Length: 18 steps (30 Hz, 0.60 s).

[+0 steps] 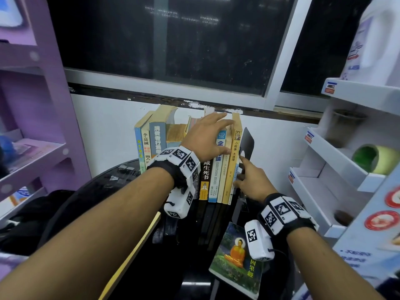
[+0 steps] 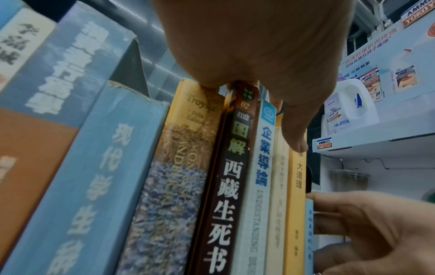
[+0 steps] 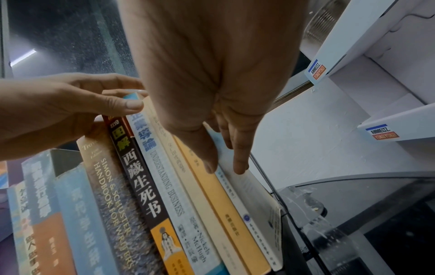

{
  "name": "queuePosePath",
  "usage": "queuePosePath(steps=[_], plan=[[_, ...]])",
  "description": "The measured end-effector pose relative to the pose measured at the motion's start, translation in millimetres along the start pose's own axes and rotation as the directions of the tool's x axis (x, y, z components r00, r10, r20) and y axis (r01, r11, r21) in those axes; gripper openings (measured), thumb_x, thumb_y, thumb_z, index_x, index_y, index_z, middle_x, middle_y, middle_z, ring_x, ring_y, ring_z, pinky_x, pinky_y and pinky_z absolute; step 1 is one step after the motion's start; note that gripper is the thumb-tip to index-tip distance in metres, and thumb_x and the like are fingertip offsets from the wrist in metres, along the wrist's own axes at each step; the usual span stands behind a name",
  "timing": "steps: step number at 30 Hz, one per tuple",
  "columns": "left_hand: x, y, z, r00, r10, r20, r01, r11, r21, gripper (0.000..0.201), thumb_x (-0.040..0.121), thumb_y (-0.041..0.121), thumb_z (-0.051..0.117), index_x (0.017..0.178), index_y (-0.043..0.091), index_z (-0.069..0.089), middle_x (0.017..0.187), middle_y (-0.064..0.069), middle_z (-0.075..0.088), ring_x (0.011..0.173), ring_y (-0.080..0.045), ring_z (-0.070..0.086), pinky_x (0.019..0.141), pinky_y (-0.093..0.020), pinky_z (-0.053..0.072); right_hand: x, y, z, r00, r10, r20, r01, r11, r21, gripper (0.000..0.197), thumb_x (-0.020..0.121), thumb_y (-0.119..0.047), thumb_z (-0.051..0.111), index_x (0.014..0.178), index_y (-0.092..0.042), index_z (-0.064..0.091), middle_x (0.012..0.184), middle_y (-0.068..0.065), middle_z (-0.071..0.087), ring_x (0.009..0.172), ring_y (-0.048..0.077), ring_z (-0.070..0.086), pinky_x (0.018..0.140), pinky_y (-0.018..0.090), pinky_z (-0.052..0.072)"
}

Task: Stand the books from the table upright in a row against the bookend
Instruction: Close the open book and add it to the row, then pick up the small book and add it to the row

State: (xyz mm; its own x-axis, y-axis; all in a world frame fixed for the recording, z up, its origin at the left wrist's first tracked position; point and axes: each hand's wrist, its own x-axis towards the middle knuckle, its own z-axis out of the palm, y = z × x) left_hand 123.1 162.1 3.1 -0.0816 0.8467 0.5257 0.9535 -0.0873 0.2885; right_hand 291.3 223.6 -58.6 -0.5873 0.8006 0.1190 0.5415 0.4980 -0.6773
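Observation:
Several books (image 1: 151, 139) stand upright in a row on the dark glass table (image 1: 104, 187); a black bookend (image 1: 249, 141) stands at the row's right end. My left hand (image 1: 223, 135) grips the tops of the right-hand books, fingers over their upper edges and thumb (image 3: 127, 104) on the spines. Between the orange book (image 1: 234, 148) and the bookend, my right hand (image 1: 239, 172) pinches a thin light-blue book (image 3: 259, 210), which stands upright. One more book, with a seated figure on its cover (image 1: 236, 260), lies flat at the table's front right.
A purple shelf unit (image 1: 32, 126) stands close on the left. On the right a white display rack (image 1: 324, 169) holds a greenish tape roll (image 1: 376, 158). Behind the row are a white wall and a dark window. A yellow-edged board (image 1: 129, 256) lies at the table's front left.

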Motion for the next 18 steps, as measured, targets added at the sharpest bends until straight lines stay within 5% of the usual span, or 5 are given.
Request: queuePosePath(steps=[6, 13, 18], plan=[[-23.8, 5.8, 1.3, 0.996, -0.002, -0.088, -0.003, 0.998, -0.06, 0.077, 0.077, 0.038, 0.076, 0.143, 0.029, 0.037, 0.157, 0.005, 0.023, 0.143, -0.017, 0.021, 0.115, -0.038, 0.023, -19.7, -8.2, -6.3, 1.0, 0.028, 0.005, -0.028, 0.998, -0.064, 0.056, 0.09, -0.008, 0.064, 0.141, -0.01, 0.041, 0.133, 0.01, 0.057, 0.113, 0.024, 0.062, 0.091, 0.029, 0.05], [-60.8, 20.7, 10.8, 0.975, 0.01, -0.22, -0.034, 0.993, -0.109, 0.054, 0.08, 0.029, 0.072, 0.129, 0.026, 0.051, 0.139, 0.002, 0.04, 0.131, -0.016, 0.037, 0.11, -0.038, 0.033, -46.0, -2.4, -10.2, 0.993, 0.089, 0.073, -0.074, 0.98, -0.184, 0.045, 0.088, -0.02, 0.069, 0.13, -0.015, 0.054, 0.125, 0.004, 0.062, 0.106, 0.016, 0.057, 0.085, 0.019, 0.038], [-87.3, 30.7, 30.0, 0.992, -0.07, -0.102, 0.051, 0.983, -0.176, 0.048, 0.083, 0.028, 0.068, 0.128, 0.026, 0.05, 0.133, 0.003, 0.041, 0.127, -0.017, 0.04, 0.106, -0.036, 0.037, -65.6, 9.7, -7.5, 0.961, 0.204, 0.186, -0.135, 0.935, -0.327, 0.059, 0.086, -0.035, 0.07, 0.137, -0.014, 0.049, 0.135, 0.004, 0.056, 0.123, 0.02, 0.053, 0.095, 0.025, 0.039]])
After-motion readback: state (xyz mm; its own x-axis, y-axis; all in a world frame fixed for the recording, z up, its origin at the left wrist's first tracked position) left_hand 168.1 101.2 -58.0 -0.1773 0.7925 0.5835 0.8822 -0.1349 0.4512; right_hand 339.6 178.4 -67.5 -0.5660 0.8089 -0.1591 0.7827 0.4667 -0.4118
